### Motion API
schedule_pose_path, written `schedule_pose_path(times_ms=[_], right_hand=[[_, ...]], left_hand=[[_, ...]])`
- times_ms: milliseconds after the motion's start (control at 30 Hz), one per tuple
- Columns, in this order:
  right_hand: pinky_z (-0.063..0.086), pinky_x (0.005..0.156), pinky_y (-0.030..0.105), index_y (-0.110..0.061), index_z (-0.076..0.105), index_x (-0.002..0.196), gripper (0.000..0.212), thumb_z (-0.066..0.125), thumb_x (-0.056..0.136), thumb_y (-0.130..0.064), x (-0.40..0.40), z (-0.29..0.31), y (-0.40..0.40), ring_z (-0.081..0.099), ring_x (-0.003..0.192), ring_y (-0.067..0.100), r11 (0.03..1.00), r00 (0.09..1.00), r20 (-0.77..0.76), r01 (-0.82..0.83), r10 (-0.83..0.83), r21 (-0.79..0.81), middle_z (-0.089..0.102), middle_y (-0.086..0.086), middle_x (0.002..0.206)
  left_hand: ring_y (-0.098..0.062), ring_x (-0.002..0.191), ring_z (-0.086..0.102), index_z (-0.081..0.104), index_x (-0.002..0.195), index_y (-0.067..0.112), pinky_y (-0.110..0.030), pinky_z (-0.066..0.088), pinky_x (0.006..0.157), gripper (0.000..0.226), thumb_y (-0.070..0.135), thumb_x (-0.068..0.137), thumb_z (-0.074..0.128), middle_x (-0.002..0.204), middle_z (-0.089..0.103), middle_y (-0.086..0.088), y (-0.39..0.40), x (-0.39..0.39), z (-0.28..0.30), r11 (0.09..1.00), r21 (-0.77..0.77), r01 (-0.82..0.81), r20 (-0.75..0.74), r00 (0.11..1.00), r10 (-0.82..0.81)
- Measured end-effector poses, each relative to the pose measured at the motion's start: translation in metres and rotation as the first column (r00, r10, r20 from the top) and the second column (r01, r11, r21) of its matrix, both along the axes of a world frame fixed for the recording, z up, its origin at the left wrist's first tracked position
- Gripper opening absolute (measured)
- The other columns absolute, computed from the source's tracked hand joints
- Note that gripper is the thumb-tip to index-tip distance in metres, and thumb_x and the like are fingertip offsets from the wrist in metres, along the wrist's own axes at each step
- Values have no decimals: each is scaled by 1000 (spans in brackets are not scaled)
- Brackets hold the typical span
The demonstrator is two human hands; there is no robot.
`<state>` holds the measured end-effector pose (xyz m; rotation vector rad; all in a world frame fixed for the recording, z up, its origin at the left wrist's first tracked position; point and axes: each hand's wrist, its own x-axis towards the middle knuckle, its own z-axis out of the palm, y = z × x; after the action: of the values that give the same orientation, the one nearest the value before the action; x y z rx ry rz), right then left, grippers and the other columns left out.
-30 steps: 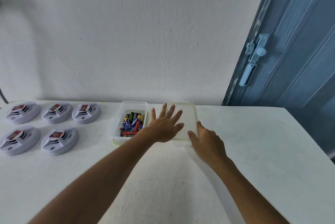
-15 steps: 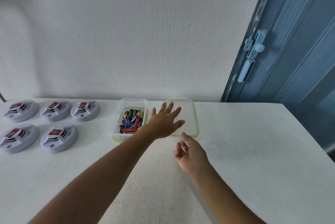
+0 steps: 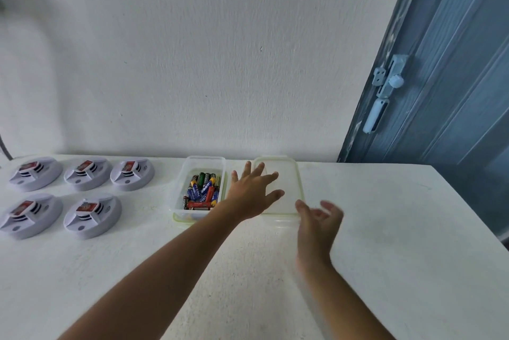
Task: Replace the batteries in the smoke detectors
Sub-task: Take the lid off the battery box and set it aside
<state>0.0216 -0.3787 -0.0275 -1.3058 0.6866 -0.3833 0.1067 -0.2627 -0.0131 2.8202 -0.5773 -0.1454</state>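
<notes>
Several white smoke detectors (image 3: pixel 92 215) with red labels lie in two rows at the left of the white table (image 3: pixel 385 229). A clear plastic box (image 3: pixel 202 163) holds several batteries (image 3: pixel 203 191). Its clear lid (image 3: pixel 289 182) lies flat just right of the box. My left hand (image 3: pixel 252 192) is spread flat with straight fingers over the lid's left part, between box and lid. My right hand (image 3: pixel 316 225) hovers at the lid's near right corner, fingers loosely curled, holding nothing.
A white wall stands behind the table. A blue door (image 3: pixel 446 78) with a pale latch (image 3: pixel 382 91) is at the right, past the table's right edge. A dark cable (image 3: pixel 4 147) shows at the far left.
My right hand left the lid's near edge, drew back toward me, then shifted right and now hovers with fingers loosely curled. My left hand stayed spread on the lid.
</notes>
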Motion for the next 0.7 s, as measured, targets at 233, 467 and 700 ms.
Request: schedule_pose_path(times_ms=[233,467,700], right_hand=[[44,99,34,-10,66,109,30,54,85,2,93,16,-39,52,119,24,523,895,-18,-276,445,-806,61,5,120],[18,118,51,-25,46,142,42,42,100,-31,125,5,-45,12,148,23,139,652,-480,-665,587,-734,24,-3,158],[14,117,53,-27,32,149,54,28,101,-50,101,11,-69,-5,147,36,-38,716,-615,-641,330,-767,5,7,162]], left_hand=[[-27,128,47,70,112,18,-49,35,107,43,44,92,41,132,59,-8,-17,-37,7,955,-295,-42,307,942,136],[-34,132,47,69,111,23,-66,40,97,50,50,83,37,133,59,-9,-19,-81,-23,999,20,-29,361,932,20],[-38,145,15,55,133,27,-71,14,108,67,60,86,22,154,33,-14,13,-70,-22,981,145,-127,319,945,75]])
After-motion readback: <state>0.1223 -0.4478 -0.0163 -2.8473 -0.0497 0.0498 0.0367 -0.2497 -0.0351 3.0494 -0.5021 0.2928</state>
